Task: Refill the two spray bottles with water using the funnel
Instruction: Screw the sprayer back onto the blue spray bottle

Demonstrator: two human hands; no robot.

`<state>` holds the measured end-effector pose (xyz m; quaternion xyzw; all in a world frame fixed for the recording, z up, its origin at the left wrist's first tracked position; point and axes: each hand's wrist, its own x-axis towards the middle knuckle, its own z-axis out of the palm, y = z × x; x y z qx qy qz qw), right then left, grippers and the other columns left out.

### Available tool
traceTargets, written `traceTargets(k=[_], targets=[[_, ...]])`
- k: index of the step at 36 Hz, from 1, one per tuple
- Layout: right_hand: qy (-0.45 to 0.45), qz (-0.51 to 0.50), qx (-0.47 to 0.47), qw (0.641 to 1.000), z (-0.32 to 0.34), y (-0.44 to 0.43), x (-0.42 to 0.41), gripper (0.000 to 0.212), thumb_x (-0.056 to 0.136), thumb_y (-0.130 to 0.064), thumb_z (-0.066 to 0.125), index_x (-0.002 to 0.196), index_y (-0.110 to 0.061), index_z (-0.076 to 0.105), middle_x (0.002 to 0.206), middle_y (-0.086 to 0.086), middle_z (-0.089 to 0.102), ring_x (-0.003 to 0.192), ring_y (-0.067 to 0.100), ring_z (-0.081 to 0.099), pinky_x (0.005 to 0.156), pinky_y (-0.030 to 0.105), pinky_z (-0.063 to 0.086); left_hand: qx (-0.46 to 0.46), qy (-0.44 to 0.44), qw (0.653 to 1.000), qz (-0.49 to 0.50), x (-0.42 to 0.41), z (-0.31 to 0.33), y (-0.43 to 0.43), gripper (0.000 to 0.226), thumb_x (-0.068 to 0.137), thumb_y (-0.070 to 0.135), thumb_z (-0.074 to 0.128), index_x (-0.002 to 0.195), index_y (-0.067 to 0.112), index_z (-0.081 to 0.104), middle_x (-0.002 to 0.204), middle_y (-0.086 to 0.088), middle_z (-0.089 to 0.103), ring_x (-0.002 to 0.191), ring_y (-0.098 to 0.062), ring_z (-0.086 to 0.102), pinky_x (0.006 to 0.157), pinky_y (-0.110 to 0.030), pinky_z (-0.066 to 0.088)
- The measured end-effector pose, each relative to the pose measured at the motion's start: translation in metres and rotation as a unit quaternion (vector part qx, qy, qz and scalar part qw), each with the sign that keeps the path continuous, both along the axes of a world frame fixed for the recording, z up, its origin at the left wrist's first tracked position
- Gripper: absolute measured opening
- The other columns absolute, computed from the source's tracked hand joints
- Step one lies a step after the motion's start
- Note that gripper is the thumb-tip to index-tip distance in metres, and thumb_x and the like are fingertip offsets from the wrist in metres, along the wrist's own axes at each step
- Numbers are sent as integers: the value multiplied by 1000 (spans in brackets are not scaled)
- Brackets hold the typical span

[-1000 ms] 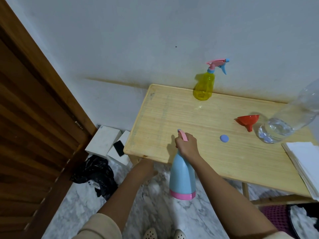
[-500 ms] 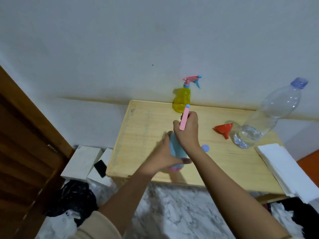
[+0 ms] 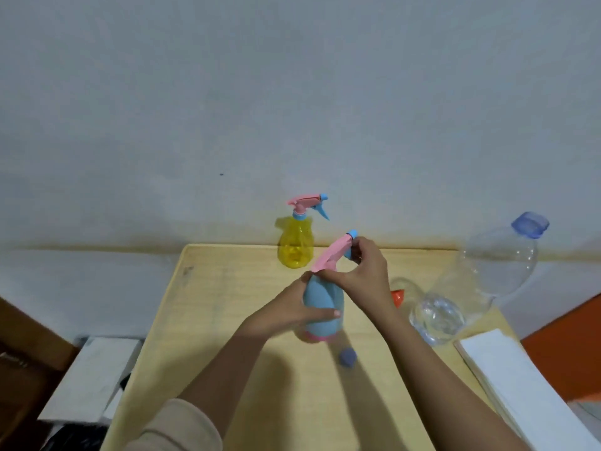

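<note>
Currently one blue sprayer [image 3: 321, 296], one yellow sprayer [image 3: 296, 247], one funnel [image 3: 397, 297]

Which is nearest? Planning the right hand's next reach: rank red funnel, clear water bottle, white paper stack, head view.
1. Red funnel, just right of the right hand.
2. Clear water bottle, farther right.
3. White paper stack, table's right edge.

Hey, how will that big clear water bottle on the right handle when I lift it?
Probably light for its size: the water bottle shows water only near its base. Its thin clear walls may dent when squeezed. Tall and mostly empty, it could tip if bumped.
</note>
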<state>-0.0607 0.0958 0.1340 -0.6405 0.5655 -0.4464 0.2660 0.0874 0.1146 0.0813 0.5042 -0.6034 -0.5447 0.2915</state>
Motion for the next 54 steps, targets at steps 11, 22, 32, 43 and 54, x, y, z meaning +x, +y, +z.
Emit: traceTargets(k=[11, 22, 32, 43, 54], targets=[[-54, -122, 4, 991, -30, -82, -36, 54, 57, -17, 87, 93, -18, 47, 96, 3, 51, 87, 14, 50, 69, 3, 34, -70, -64, 985, 146, -74, -40, -99, 78, 57, 35, 81, 125, 12, 53, 105, -3, 42, 105, -18, 51, 92, -25, 44], [-29, -172, 76, 982, -38, -146, -35, 59, 59, -49, 82, 96, -22, 46, 100, -9, 46, 92, 7, 49, 69, 29, 38, -74, 17, 970, 232, -90, -46, -153, 46, 66, 20, 64, 111, 19, 59, 102, 1, 65, 88, -6, 60, 68, -5, 43], [-40, -159, 54, 985, -49, -160, -31, 60, 68, -40, 78, 117, -23, 48, 116, -9, 48, 108, 7, 50, 76, 25, 39, -110, -12, 978, 175, -82, -55, -168, 82, 59, 79, 62, 119, 25, 50, 107, 16, 61, 98, 4, 60, 77, -12, 47], [-88, -137, 20, 986, -59, -153, -31, 64, 70, -23, 81, 123, -11, 48, 114, -6, 46, 105, 5, 44, 82, -4, 29, -139, -23, 971, 195, -81, -59, -163, 80, 59, 66, 67, 124, 22, 51, 114, 2, 56, 110, -20, 57, 90, -48, 51], [-124, -176, -100, 971, -56, -116, -18, 18, 82, -17, 65, 97, -17, 56, 96, -4, 57, 93, 5, 55, 83, 20, 46, -225, -44, 945, 235, -47, -56, -109, 30, 84, 9, 68, 108, 24, 55, 98, 8, 56, 95, 9, 54, 78, -4, 43]])
